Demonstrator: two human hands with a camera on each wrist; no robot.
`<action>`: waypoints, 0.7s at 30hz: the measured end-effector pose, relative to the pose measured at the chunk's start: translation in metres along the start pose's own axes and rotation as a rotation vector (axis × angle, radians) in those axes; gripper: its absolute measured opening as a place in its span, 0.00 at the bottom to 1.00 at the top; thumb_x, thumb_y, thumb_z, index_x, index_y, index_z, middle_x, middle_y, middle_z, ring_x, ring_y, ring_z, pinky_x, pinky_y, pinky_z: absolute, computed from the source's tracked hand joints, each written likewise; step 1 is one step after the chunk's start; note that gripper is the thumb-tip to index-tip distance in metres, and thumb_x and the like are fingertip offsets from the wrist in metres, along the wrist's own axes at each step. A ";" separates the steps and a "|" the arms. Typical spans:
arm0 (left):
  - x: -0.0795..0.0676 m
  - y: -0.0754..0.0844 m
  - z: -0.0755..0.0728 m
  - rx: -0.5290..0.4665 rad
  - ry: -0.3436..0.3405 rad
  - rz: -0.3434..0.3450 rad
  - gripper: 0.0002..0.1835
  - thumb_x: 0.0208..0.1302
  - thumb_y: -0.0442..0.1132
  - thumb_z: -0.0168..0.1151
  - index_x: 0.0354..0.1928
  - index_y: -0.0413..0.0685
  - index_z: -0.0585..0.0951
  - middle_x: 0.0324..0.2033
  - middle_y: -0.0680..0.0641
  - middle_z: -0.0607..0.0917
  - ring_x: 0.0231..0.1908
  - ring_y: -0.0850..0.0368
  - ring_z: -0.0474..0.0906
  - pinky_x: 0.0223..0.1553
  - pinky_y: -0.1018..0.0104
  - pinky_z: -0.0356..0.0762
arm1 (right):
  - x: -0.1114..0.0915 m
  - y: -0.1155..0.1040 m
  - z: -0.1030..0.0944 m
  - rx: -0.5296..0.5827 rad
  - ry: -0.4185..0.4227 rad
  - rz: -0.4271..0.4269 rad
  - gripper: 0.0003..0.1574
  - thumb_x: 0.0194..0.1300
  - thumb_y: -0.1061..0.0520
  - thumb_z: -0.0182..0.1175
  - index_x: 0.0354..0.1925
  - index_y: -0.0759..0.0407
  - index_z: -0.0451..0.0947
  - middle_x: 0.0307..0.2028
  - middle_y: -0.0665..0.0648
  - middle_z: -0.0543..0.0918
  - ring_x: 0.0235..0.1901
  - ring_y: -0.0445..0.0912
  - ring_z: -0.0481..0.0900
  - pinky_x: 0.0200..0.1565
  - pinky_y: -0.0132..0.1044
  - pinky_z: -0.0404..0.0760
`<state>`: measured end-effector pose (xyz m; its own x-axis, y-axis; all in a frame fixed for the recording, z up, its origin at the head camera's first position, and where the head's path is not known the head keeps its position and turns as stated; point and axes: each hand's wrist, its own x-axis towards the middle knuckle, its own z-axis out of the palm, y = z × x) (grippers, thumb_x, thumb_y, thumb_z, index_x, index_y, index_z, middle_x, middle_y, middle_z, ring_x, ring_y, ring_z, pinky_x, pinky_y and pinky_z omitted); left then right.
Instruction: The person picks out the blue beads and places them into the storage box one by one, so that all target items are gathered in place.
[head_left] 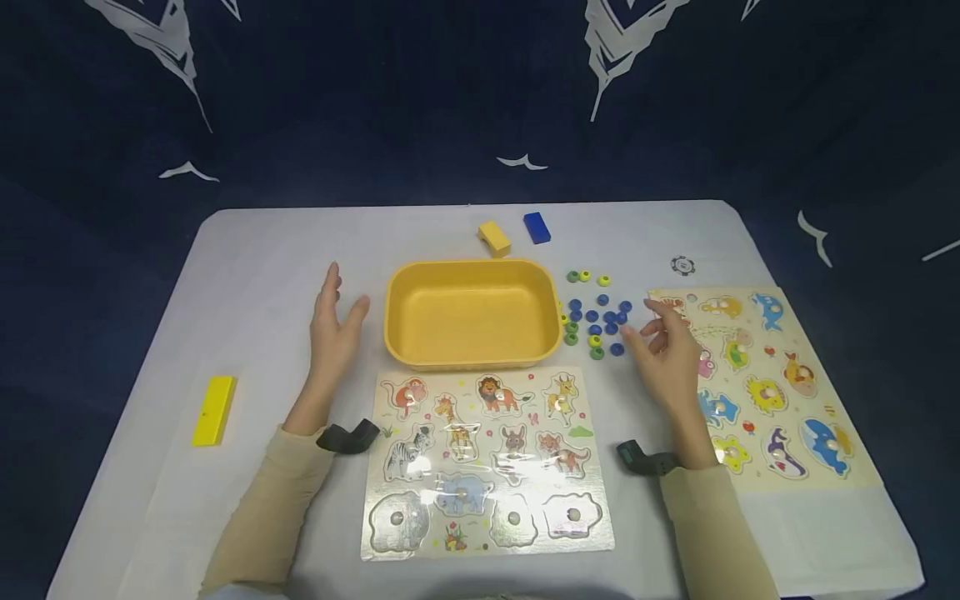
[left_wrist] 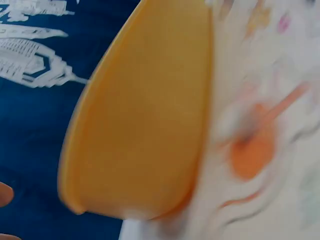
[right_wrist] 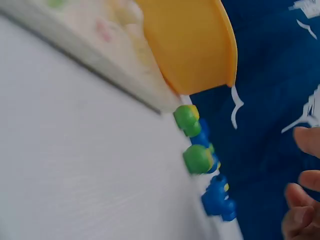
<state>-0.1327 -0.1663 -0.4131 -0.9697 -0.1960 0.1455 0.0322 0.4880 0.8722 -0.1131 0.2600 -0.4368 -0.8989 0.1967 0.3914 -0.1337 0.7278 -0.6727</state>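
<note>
A yellow tray [head_left: 472, 317], with nothing inside it, stands mid-table in the head view. Left of it, my left hand [head_left: 335, 333] is raised with straight fingers and the thumb spread, holding nothing. My right hand [head_left: 667, 354] is over the left part of a sea-animal puzzle board [head_left: 817, 392], its fingers loosely bent and thumb apart from the index finger. No object shows between its fingertips. Just left of those fingertips lie several blue beads [head_left: 611, 317], with green beads [head_left: 597, 353] and yellow-green beads [head_left: 604, 281] among them.
In front of the tray lies a land-animal puzzle board [head_left: 480, 462]. A yellow block [head_left: 214, 410] is at the left. Behind the tray are a notched yellow block [head_left: 494, 238] and a blue block [head_left: 537, 227]. A round patterned chip [head_left: 682, 265] lies at the back right.
</note>
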 end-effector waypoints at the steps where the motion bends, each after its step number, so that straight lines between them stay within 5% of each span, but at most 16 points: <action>1: -0.002 -0.001 0.004 -0.053 -0.006 -0.012 0.34 0.62 0.50 0.49 0.68 0.63 0.48 0.66 0.47 0.56 0.65 0.49 0.51 0.63 0.46 0.51 | -0.004 0.002 0.001 0.013 -0.016 0.043 0.31 0.52 0.49 0.63 0.55 0.51 0.69 0.29 0.53 0.75 0.19 0.42 0.67 0.19 0.26 0.63; 4: -0.005 -0.005 0.012 -0.174 -0.025 0.003 0.32 0.62 0.45 0.50 0.67 0.59 0.53 0.62 0.44 0.61 0.62 0.47 0.57 0.62 0.47 0.54 | -0.012 0.008 0.004 0.036 -0.067 0.138 0.29 0.52 0.49 0.64 0.53 0.52 0.70 0.26 0.51 0.74 0.16 0.38 0.66 0.14 0.26 0.64; 8: -0.007 -0.008 0.020 -0.266 -0.037 0.039 0.29 0.62 0.40 0.51 0.65 0.52 0.59 0.59 0.40 0.65 0.59 0.45 0.61 0.61 0.47 0.55 | -0.016 0.012 0.007 0.040 -0.087 0.161 0.28 0.51 0.51 0.65 0.51 0.56 0.71 0.25 0.54 0.74 0.15 0.37 0.68 0.13 0.27 0.66; 15: -0.010 -0.012 0.027 -0.288 -0.103 0.014 0.26 0.63 0.37 0.49 0.64 0.49 0.61 0.58 0.38 0.66 0.59 0.43 0.62 0.63 0.47 0.51 | -0.018 0.018 0.012 -0.064 -0.128 0.166 0.26 0.50 0.50 0.65 0.49 0.54 0.73 0.26 0.53 0.77 0.18 0.41 0.68 0.15 0.29 0.66; 21: -0.017 0.004 0.026 -0.302 -0.148 -0.038 0.23 0.65 0.33 0.45 0.63 0.44 0.62 0.55 0.36 0.68 0.56 0.44 0.64 0.59 0.52 0.63 | -0.018 0.023 0.014 -0.156 -0.172 0.119 0.19 0.50 0.51 0.64 0.41 0.56 0.77 0.25 0.53 0.79 0.16 0.42 0.66 0.13 0.30 0.63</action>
<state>-0.1222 -0.1386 -0.4248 -0.9955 -0.0728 0.0600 0.0440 0.2046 0.9779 -0.1061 0.2635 -0.4682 -0.9640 0.1818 0.1938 0.0310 0.8012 -0.5976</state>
